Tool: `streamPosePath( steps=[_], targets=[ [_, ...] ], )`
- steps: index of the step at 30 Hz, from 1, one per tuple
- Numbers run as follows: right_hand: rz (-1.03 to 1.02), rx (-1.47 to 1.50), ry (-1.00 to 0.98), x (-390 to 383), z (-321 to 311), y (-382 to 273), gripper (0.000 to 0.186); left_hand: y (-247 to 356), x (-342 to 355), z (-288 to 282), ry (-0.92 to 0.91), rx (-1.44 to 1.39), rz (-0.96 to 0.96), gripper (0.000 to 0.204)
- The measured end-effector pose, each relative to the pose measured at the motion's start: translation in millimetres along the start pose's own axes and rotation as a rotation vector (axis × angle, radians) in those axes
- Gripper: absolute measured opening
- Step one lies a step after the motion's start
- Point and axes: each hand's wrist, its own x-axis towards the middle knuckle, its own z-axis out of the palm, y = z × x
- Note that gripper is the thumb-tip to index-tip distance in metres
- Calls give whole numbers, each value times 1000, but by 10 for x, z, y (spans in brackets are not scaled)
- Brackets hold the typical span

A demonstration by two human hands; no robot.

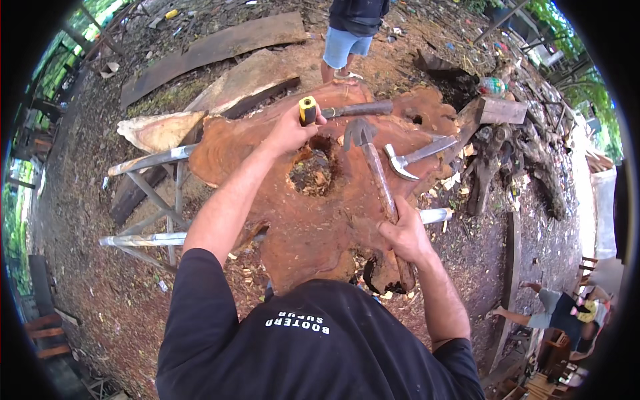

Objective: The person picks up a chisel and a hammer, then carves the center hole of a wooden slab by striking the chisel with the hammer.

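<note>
My left hand (290, 132) is closed around a yellow-and-black handle (307, 111), seen end-on; its working end is hidden, so I cannot tell the tool's kind. Beside those fingers a dark, round-ended tool (363, 109) lies across the wood. My right hand (405, 233) grips the wooden handle of an adze (379, 173), whose dark metal head points away from me over the slab. Under both hands is a broad reddish-brown wood slab (307, 230) with an irregular outline. A rough hole (312, 172) opens through it near my left wrist.
A claw hammer (417, 157) lies on the slab's right side. Metal trestles (150, 238) support the slab. One person (347, 43) stands beyond it; another (560, 312) is at the far right. Planks (213, 53) and gnarled roots (493, 160) lie around on littered ground.
</note>
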Motion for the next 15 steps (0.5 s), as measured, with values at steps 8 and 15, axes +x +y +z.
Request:
streamPosePath(
  steps=[8,15],
  targets=[
    [115,111,-43,-39,6,9,40,-39,53,-62,-44,-14,-19,17],
    [111,130,-34,-5,3,57,40,-78,17,-23,-71,133,-43,20]
  ],
)
